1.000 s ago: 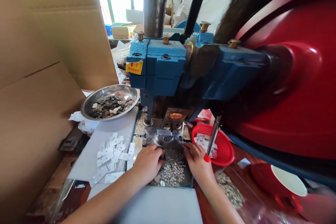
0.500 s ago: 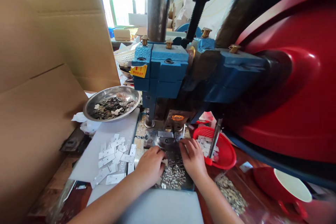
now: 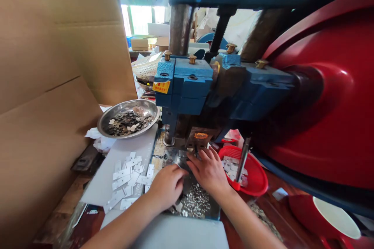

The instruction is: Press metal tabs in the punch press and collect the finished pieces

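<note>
My left hand (image 3: 167, 186) rests curled on the metal bed of the blue punch press (image 3: 187, 81), fingers closed over something I cannot make out. My right hand (image 3: 208, 171) lies just right of it, fingers stretched forward and spread toward the die (image 3: 182, 153) under the ram. Below both hands lies a heap of small shiny punched pieces (image 3: 195, 202). Flat white metal strips (image 3: 128, 177) are scattered on a white board left of my left hand.
A steel bowl (image 3: 152, 118) of dark scrap pieces stands at the left of the press. A red plastic dish (image 3: 257, 181) with white strips sits at the right. Cardboard sheets (image 3: 58, 85) wall off the left. A big red machine cover (image 3: 327, 97) fills the right.
My right hand has moved left and forward toward the die, fingers spreading. My left hand stayed near the pile. The view has shifted down a little.
</note>
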The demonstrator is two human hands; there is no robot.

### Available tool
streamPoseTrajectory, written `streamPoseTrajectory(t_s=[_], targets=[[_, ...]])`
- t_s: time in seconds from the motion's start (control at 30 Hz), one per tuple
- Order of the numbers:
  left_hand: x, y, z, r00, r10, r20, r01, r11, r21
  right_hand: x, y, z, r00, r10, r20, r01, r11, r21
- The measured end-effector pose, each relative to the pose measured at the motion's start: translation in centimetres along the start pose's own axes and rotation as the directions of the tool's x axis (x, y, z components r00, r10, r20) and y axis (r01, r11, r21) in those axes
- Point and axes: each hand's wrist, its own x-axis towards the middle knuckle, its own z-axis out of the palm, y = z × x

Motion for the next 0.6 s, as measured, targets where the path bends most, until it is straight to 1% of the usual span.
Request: streamPoseTrajectory(t_s=[0.07,0.13,0.2,0.27,0.33,0.4,0.47,0.6], targets=[[0.5,-0.5,-1.0,0.991,-0.086,-0.099,0.072,0.988,-0.138,-0.1,0.1,-0.1,1.0,-0.003,0.014,0.002,1.0,0.021],[1.2,-0.9,-1.7,0.966,-0.198,-0.165,0.14,0.942,-0.306,0.0,0.2,0.2,1.0,0.026,0.016,-0.027,0.997,0.074],[1.9,-1.1,-2.2,0.941,-0.275,-0.198,0.168,0.886,-0.433,0.0,0.4,0.7,0.998,0.059,0.004,-0.059,0.984,0.168],[2.8,-0.9,-2.4,0.929,-0.301,-0.216,0.164,0.856,-0.49,-0.2,0.6,1.2,0.995,0.096,-0.04,-0.081,0.959,0.272],[3.6,-0.5,-2.4,0.929,-0.304,-0.214,0.17,0.86,-0.482,-0.5,0.8,1.5,0.987,0.128,-0.093,-0.089,0.934,0.346],[4.4,-0.1,-2.2,0.928,-0.307,-0.209,0.199,0.887,-0.418,-0.8,0.9,1.6,0.982,0.142,-0.122,-0.087,0.923,0.374],[5.0,0.1,-2.0,0.926,-0.303,-0.227,0.218,0.917,-0.333,-1.0,0.9,1.7,0.985,0.128,-0.119,-0.075,0.925,0.371],[5.8,-0.1,-1.2,0.918,-0.271,-0.291,0.211,0.952,-0.221,-0.8,0.8,1.7,0.99,0.111,-0.09,-0.075,0.94,0.333]])
